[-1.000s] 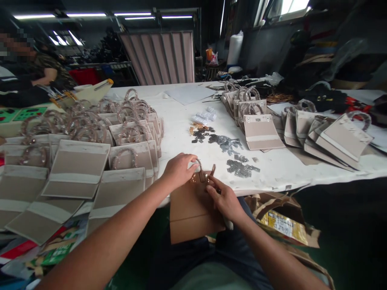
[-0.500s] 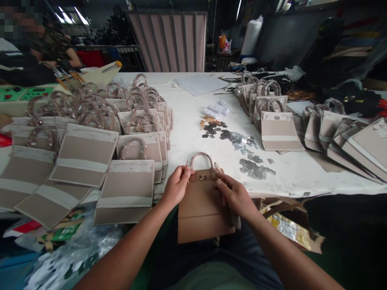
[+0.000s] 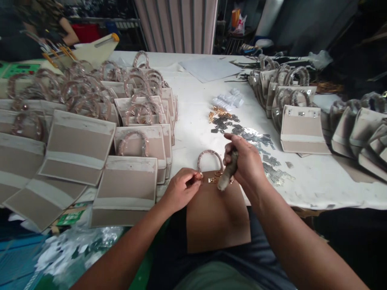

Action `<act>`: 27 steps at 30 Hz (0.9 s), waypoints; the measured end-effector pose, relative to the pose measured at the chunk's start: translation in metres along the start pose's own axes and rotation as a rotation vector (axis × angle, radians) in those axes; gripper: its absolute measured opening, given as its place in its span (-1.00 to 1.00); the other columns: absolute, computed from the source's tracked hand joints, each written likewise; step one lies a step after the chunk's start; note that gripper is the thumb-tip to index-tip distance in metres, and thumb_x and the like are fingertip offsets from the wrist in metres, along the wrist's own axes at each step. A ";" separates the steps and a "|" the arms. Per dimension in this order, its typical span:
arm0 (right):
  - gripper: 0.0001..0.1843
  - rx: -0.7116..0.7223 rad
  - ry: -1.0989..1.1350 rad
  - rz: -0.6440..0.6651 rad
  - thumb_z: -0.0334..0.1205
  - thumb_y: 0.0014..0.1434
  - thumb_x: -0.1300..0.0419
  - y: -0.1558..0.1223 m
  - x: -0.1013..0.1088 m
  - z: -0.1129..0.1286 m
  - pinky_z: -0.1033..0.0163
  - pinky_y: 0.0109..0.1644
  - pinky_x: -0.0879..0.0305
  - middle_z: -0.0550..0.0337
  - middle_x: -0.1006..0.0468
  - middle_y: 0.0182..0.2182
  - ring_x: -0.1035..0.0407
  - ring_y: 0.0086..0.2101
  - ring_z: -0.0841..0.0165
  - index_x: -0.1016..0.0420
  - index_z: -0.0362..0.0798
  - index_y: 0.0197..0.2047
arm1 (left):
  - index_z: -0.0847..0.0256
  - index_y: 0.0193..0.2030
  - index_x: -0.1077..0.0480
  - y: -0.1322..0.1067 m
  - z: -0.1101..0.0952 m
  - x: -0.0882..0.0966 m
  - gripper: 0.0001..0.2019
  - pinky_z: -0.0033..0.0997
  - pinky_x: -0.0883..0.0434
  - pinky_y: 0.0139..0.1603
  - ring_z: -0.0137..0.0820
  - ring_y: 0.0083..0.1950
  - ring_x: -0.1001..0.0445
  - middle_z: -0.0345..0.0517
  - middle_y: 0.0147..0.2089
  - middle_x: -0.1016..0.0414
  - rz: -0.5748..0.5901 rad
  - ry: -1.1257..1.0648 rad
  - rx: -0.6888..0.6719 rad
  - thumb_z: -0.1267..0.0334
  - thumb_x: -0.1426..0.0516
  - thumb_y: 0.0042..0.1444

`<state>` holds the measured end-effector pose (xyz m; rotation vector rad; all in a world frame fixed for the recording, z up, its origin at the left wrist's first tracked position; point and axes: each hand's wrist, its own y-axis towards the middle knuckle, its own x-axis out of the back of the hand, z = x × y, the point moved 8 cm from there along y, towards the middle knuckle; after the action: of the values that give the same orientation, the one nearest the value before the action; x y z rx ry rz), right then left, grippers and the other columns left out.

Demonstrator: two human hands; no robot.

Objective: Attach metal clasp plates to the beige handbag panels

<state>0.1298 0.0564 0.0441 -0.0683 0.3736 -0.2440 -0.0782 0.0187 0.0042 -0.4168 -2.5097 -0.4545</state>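
A brown handbag panel (image 3: 217, 217) lies over my lap, its top edge against the table edge. It carries a plastic-wrapped handle (image 3: 210, 152) and a gold-coloured clasp (image 3: 212, 180). At its top left corner, by the handle's base, my left hand (image 3: 183, 187) pinches it with thumb and fingers. My right hand (image 3: 248, 161) grips a short, worn, grey-brown stick-like tool (image 3: 226, 175) over the top right of the panel, index finger stretched out. The tool's blunt lower end is near the right-hand gold fittings; whether it touches them I cannot tell.
Stacks of beige bag panels with wrapped handles (image 3: 130, 181) cover the table's left side; more panels (image 3: 302, 129) stand at right. Between them lie metal plates (image 3: 254, 139), gold fittings (image 3: 216, 112) and small white packets (image 3: 228, 100). A person (image 3: 65, 30) sits at the far left.
My right hand has let go of the panel's top right and now holds the stick-like tool above it. My left hand stays at the left corner. The view has tilted down.
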 end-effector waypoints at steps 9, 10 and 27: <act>-0.80 -0.171 0.086 0.119 -0.16 0.29 -0.22 0.080 -0.051 -0.036 0.36 -0.59 -0.19 0.46 -0.20 -0.55 -0.12 -0.65 0.50 -0.49 -0.05 -0.05 | 0.12 -0.30 -0.47 0.006 -0.005 -0.006 -0.85 -0.09 -0.47 0.11 -0.19 0.01 -0.59 -0.05 -0.06 -0.70 -0.002 0.089 -0.177 0.37 -0.35 0.19; -0.81 -0.211 0.061 0.168 -0.18 0.29 -0.22 0.080 -0.059 -0.045 0.36 -0.61 -0.17 0.45 -0.22 -0.56 -0.12 -0.65 0.50 -0.50 -0.07 -0.07 | 0.12 -0.31 -0.45 0.006 -0.005 -0.006 -0.85 -0.09 -0.47 0.11 -0.20 0.01 -0.59 -0.07 -0.06 -0.70 -0.001 0.088 -0.178 0.37 -0.34 0.20; -0.85 -0.379 -0.080 0.323 -0.20 0.34 -0.26 0.075 -0.078 -0.091 0.39 -0.67 -0.17 0.41 -0.26 -0.59 -0.11 -0.69 0.52 -0.56 -0.11 -0.13 | 0.10 -0.42 -0.38 0.015 0.004 -0.013 -0.77 -0.07 -0.43 0.09 -0.17 0.03 -0.57 -0.12 -0.10 -0.71 0.061 0.107 -0.008 0.32 -0.33 0.17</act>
<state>0.0426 0.1465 -0.0213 -0.3863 0.3416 0.1512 -0.0641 0.0316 -0.0028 -0.4584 -2.3858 -0.4514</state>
